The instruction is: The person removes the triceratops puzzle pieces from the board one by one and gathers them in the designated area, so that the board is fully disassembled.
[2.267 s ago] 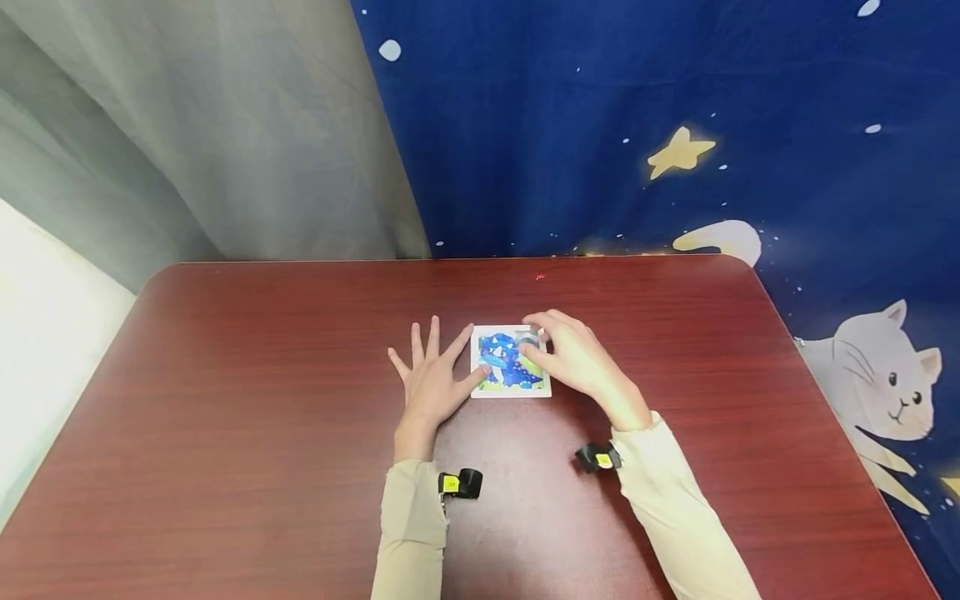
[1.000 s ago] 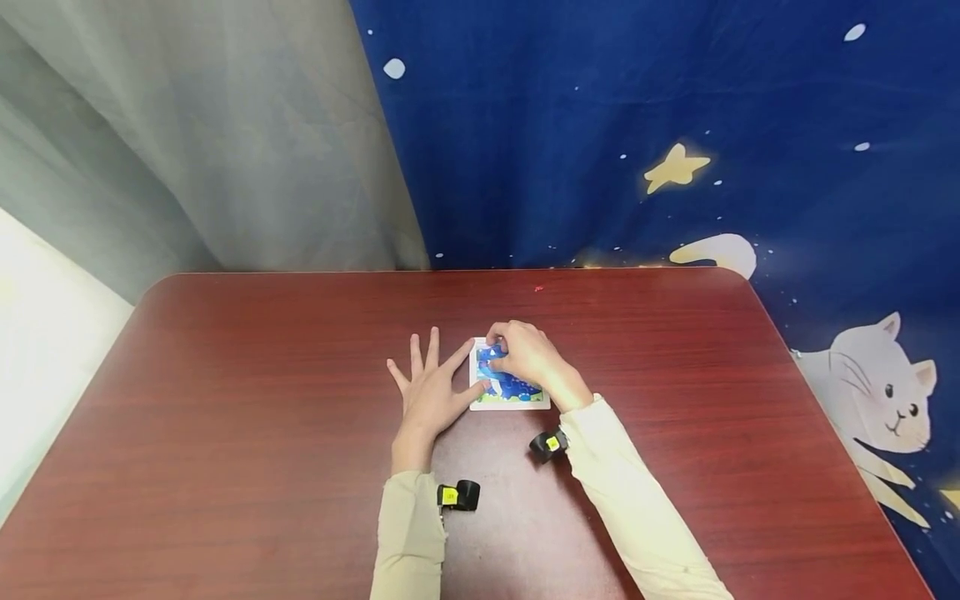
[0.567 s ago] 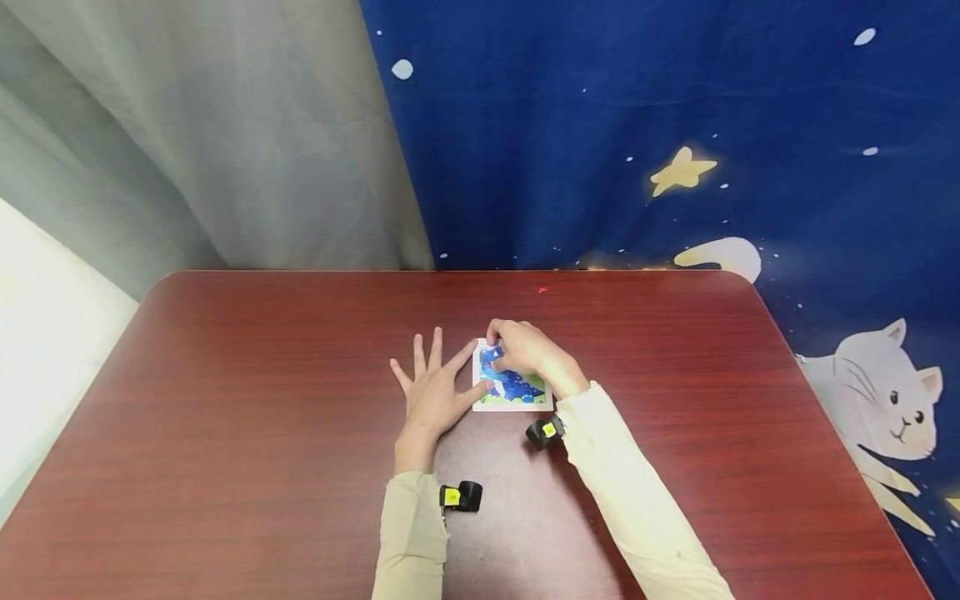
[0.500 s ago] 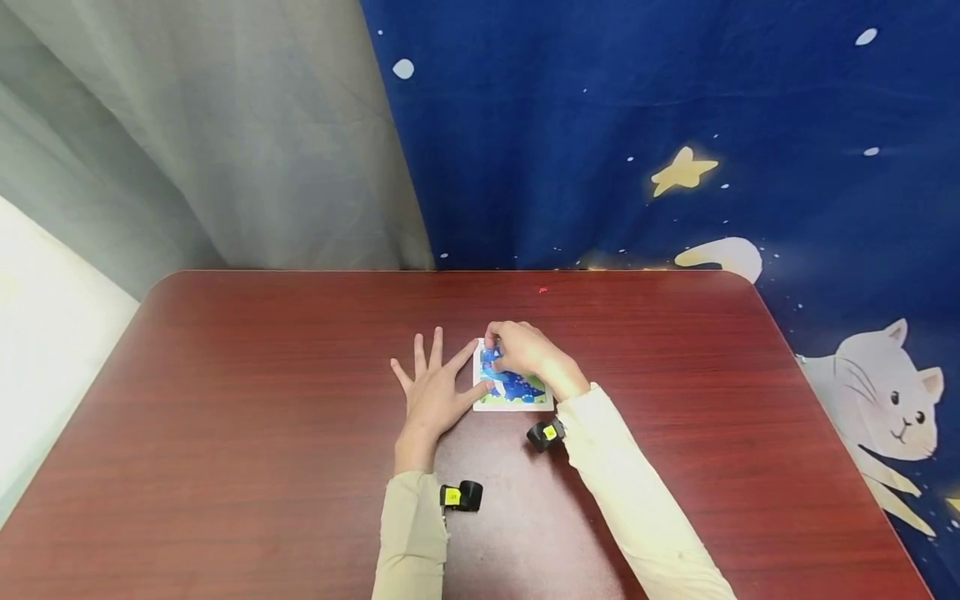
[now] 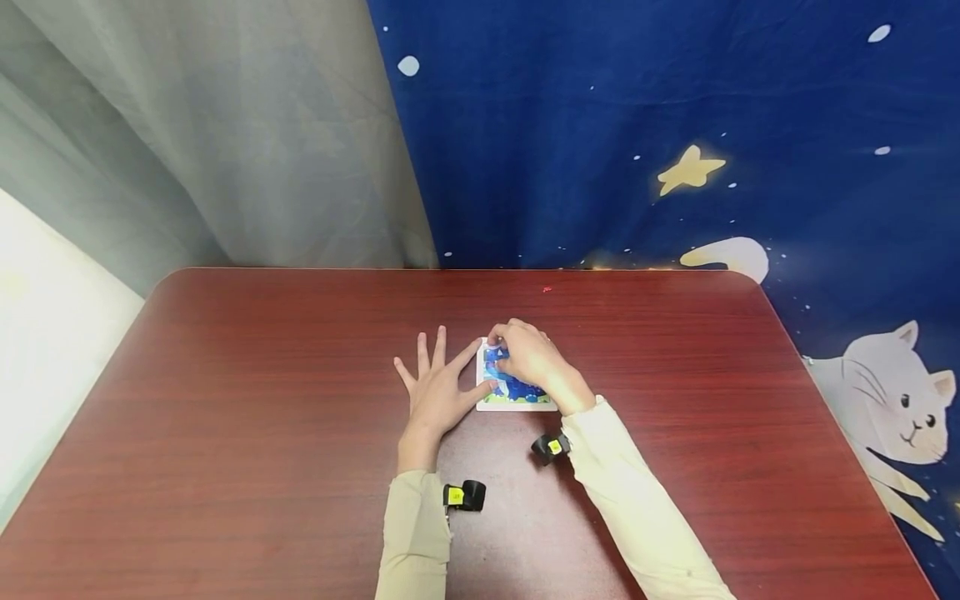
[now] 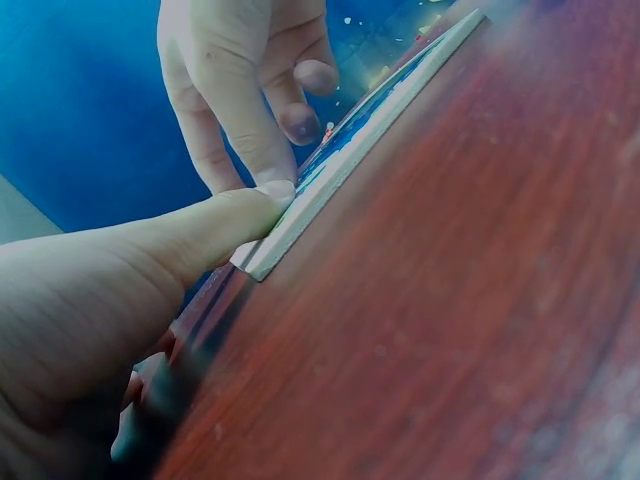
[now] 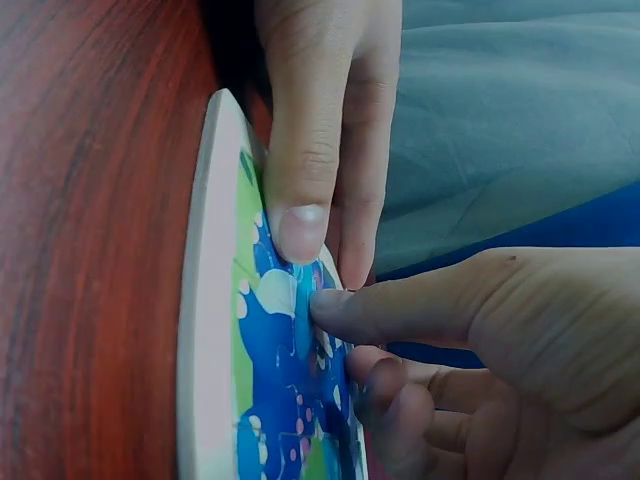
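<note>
Presently, your L hand [image 5: 437, 397] has fingers spread, thumb on puzzle [image 5: 521, 390]; R hand [image 5: 531, 354] touches it, can't tell if gripping; hard push may skew it.

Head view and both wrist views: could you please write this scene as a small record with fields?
Puzzle: white-edged, mostly blue inside, lying on the red-brown table
Left hand: fingers spread, thumb on puzzle
Right hand: over puzzle; whether it pinches anything is unclear
Sleeves: cream
Background: grey cloth, blue cloth
</note>
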Tool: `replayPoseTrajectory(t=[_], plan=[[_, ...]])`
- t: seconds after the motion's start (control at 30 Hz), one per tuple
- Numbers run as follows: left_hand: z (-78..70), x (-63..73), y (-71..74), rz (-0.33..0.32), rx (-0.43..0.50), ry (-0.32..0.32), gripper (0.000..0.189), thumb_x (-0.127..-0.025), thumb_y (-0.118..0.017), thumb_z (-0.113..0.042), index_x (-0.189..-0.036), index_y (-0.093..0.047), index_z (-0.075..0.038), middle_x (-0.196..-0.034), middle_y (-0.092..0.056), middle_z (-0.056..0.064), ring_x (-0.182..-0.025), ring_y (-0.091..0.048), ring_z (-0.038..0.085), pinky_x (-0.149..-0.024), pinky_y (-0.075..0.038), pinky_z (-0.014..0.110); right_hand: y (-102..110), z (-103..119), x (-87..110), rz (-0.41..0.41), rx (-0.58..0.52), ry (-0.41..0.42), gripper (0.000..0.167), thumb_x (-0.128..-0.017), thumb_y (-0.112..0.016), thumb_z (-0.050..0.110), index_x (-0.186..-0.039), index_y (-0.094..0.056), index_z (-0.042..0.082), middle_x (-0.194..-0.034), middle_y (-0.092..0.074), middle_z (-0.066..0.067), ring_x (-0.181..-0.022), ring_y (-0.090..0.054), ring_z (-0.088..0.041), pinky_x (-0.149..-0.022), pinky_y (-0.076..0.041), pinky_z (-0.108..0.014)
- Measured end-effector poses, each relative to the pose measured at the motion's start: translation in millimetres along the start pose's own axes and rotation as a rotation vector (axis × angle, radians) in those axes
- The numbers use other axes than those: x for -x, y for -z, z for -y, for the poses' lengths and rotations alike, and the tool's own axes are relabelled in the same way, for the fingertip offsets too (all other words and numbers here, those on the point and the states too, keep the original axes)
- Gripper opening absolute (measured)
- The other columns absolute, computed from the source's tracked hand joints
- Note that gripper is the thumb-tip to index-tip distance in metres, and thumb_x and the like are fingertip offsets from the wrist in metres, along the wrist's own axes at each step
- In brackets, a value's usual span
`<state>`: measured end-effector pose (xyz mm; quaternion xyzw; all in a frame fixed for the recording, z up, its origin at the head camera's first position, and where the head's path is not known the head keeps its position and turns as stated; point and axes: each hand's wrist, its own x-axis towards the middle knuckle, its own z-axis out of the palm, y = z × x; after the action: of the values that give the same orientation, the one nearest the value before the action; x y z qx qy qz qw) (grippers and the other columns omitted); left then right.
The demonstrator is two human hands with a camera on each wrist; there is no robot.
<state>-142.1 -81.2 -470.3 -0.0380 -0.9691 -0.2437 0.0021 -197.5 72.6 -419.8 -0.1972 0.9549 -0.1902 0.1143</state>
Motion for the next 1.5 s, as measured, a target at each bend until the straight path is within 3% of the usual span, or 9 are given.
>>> replayPoseTrajectory(t=[0.27, 0.53, 0.8, 0.97, 1.17, 1.5], plan=[[-1.3, -0.8, 2.1, 0.019, 0.010, 0.008, 0.070, -0.079, -0.060, -0.060, -0.141, -0.039, -0.036, -0.154, -0.009, 0.013, -0.139, 0.007, 0.037, -0.096, 0.013, 0.068, 1.7, 4.0, 0.4, -0.015, 0.040, -0.003, 0.028, -0.079, -0.072, 0.012, -0.107, -0.069, 0.011, -0.097, -0.059, -0.004, -0.089, -0.058, -0.022, -0.079, -0.048, -0.043], [-0.2, 0.7, 1.8, 0.001, 0.023, -0.005, 0.069, -0.079, -0.061, -0.059, -0.141, -0.041, -0.035, -0.154, -0.011, 0.013, -0.139, 0.005, 0.038, -0.096, 0.011, 0.069, 3.4, 1.7, -3.1, 0.022, -0.037, -0.019, 0.028, -0.077, -0.075, 0.013, -0.103, -0.066, 0.013, -0.078, -0.056, -0.001, -0.073, -0.052, -0.018, -0.066, -0.044, -0.034], [0.5, 0.5, 0.0, 0.014, 0.025, 0.004, 0.070, -0.079, -0.061, -0.060, -0.141, -0.040, -0.036, -0.154, -0.009, 0.012, -0.139, 0.006, 0.037, -0.096, 0.013, 0.068, -0.8, 9.3, 2.8, -0.015, 0.017, -0.046, 0.028, -0.079, -0.073, 0.011, -0.107, -0.067, 0.012, -0.097, -0.060, -0.004, -0.084, -0.059, -0.023, -0.074, -0.049, -0.045], [0.0, 0.8, -0.1, 0.001, 0.025, 0.003, 0.069, -0.079, -0.062, -0.059, -0.141, -0.041, -0.036, -0.154, -0.010, 0.012, -0.139, 0.005, 0.037, -0.096, 0.013, 0.068, -2.0, 10.3, 3.0, -0.041, 0.012, -0.050, 0.029, -0.079, -0.073, 0.010, -0.107, -0.068, 0.012, -0.096, -0.059, -0.004, -0.084, -0.058, -0.021, -0.075, -0.049, -0.041], [0.6, 3.1, -0.8, 0.016, 0.026, 0.014, 0.069, -0.079, -0.062, -0.059, -0.141, -0.041, -0.035, -0.154, -0.010, 0.012, -0.139, 0.005, 0.037, -0.095, 0.013, 0.069, -0.1, 5.4, -3.9, 0.014, -0.019, -0.008, 0.028, -0.076, -0.076, 0.012, -0.103, -0.068, 0.011, -0.087, -0.061, -0.003, -0.078, -0.054, -0.019, -0.072, -0.046, -0.037], [1.2, 1.9, 0.1, -0.015, 0.034, -0.006, 0.069, -0.078, -0.064, -0.058, -0.139, -0.044, -0.034, -0.154, -0.011, 0.012, -0.139, 0.004, 0.037, -0.095, 0.012, 0.069, 9.0, -2.5, -14.5, 0.160, -0.071, 0.041, 0.030, -0.076, -0.076, 0.011, -0.100, -0.058, 0.010, -0.073, -0.050, -0.002, -0.069, -0.047, -0.017, -0.064, -0.038, -0.027]])
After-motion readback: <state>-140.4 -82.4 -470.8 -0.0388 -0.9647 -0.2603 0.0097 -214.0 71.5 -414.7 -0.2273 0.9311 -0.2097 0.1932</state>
